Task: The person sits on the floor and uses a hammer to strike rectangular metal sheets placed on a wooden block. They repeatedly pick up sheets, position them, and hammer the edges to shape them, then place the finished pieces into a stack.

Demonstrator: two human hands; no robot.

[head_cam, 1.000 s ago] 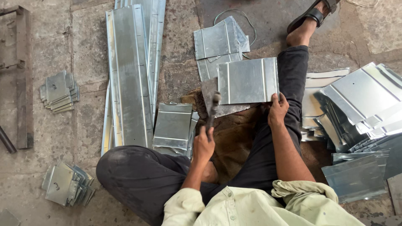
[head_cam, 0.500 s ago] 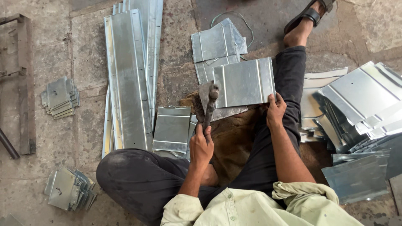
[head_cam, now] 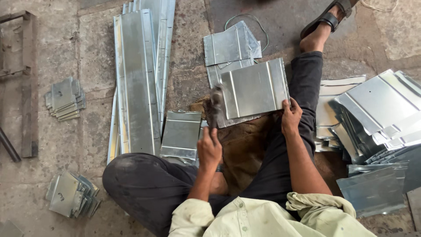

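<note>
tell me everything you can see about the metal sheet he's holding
The sheet is a thin, shiny grey rectangle, galvanised by the look of it, with raised ribs running across it and folded edges. It lies nearly flat, slightly tilted, over a brown mat and other sheets. The right hand grips its lower right corner; the hammer in the left hand meets its left edge, blurred.
</note>
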